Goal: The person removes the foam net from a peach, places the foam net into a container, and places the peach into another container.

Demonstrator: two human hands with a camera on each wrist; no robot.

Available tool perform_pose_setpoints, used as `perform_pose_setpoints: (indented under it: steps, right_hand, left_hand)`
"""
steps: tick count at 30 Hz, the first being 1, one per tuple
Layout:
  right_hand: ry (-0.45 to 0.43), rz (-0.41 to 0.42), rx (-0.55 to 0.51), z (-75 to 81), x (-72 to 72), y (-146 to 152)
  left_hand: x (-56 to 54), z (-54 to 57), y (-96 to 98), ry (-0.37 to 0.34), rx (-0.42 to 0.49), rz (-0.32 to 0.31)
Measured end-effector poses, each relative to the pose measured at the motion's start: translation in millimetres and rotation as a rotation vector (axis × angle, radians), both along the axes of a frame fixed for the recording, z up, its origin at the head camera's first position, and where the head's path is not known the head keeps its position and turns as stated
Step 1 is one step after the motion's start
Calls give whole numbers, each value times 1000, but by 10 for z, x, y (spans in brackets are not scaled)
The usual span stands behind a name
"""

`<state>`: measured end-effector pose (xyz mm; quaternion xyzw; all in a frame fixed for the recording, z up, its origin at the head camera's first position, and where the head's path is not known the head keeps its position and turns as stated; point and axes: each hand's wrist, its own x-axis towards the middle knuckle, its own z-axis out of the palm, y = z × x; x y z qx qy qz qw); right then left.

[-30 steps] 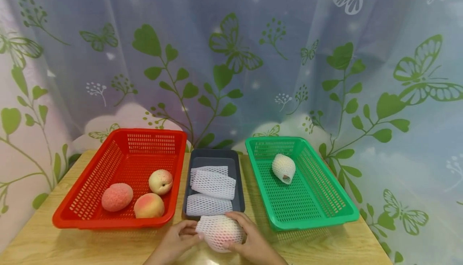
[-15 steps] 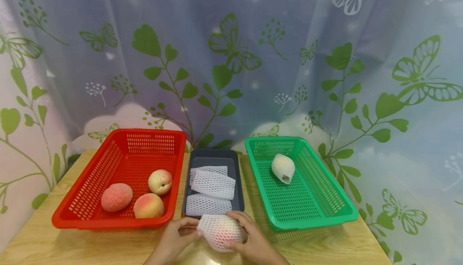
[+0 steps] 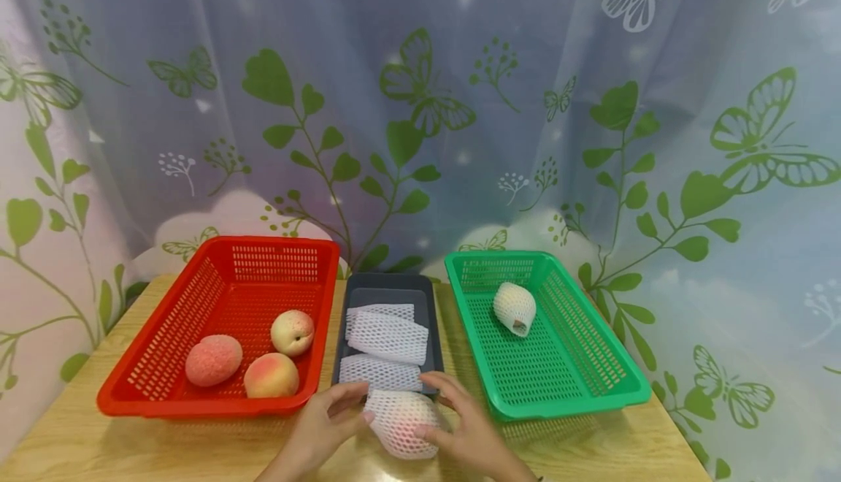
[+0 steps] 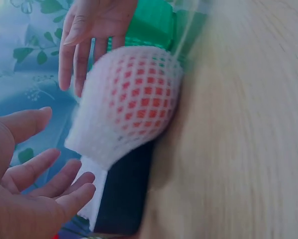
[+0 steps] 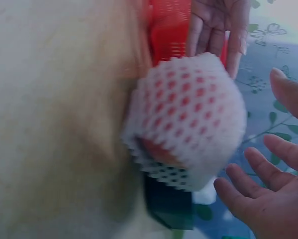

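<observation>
Loosely wrapped in a white foam net (image 3: 383,405), a peach (image 3: 412,423) shows pinkish red through the holes. It sits on the wooden surface (image 3: 217,453) at the dark tray's (image 3: 388,295) near end, between the left hand (image 3: 328,420) and right hand (image 3: 471,431), both with fingers spread, neither gripping. A leaf-and-butterfly curtain (image 3: 506,7) hangs behind. Only the right wrist view shows bare peach inside the net's open end.

Soft light glares faintly off the table (image 3: 591,453); wrist views blur.
</observation>
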<state>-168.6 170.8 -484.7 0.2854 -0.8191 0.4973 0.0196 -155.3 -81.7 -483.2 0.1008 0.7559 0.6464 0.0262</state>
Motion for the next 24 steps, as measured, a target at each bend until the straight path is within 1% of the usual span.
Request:
perform_pose_setpoints:
  steps: [3,5,8,12,15,16,20,24]
  right_hand:
    - [15,-18,-23,118,15,29]
    - [44,-37,-33,186,23,59]
    - [82,-64,-50,264,34,112]
    - [146,-88,-68,334,43,208]
    - [149,-103,-91,377,50,297]
    - [145,-107,-95,386,52,331]
    - [130,-141,-110,405,69,471]
    - [98,-188,-134,423,108,586]
  left_hand:
    - [8,70,14,7,3,-6]
    - [20,124,18,3,6,0]
    - [33,215,12,14,8,17]
    - [58,328,-42,-1,26,60]
    - [81,388,-113,-21,45,97]
    - [88,404,-138,-17,46,108]
    - [114,447,-246,11,38,141]
    - [124,464,-362,60,27,152]
